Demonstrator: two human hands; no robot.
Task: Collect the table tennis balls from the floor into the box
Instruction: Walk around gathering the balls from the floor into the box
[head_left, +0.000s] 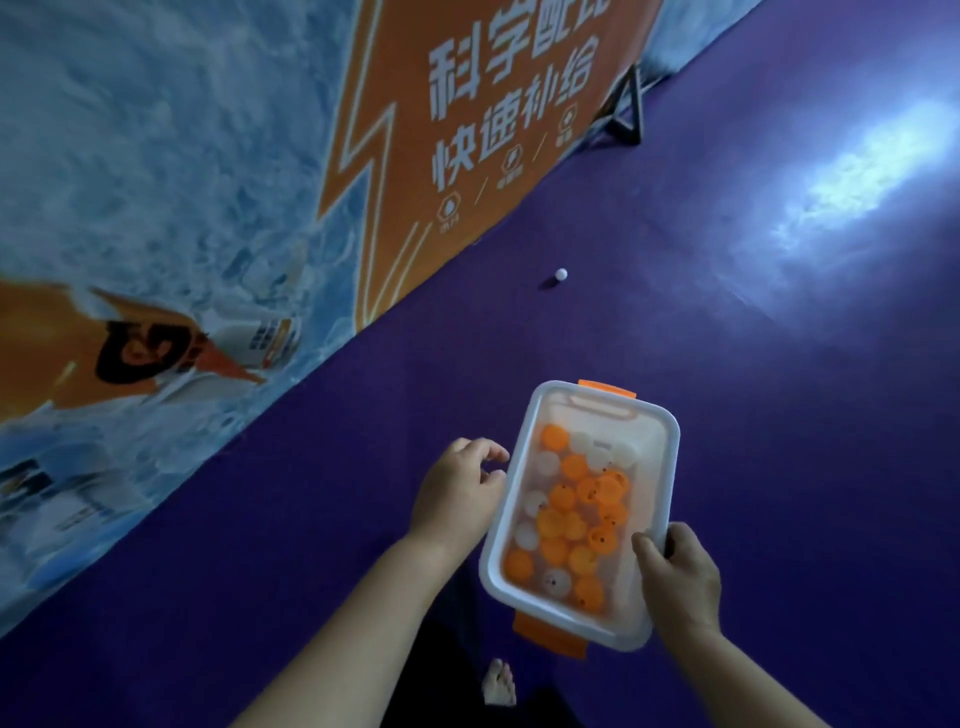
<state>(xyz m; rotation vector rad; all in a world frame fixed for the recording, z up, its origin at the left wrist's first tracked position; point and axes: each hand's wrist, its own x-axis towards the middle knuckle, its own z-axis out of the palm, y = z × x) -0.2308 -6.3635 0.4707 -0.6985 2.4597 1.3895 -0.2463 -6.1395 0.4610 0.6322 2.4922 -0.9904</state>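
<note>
Purple floor (727, 364) carries 1 white ball (560, 274) at 12 o'clock from the box (670, 452), well apart from it and near the banner (208, 182) at 10 o'clock. At the box's 4 o'clock rim the right hand (680, 582) is clamped, thumb over the edge; the left hand (457, 488) sits just beside the 9 o'clock rim, fingers loosely curled, holding nothing. Best to step close, keep the box level so the balls (571, 499) inside stay put, and pick with the free left hand.

left hand (457, 493) and right hand (680, 582) bare, forearms (358, 618) bare too, dark clothing (436, 675) low between them, one bare foot (500, 685)
</note>
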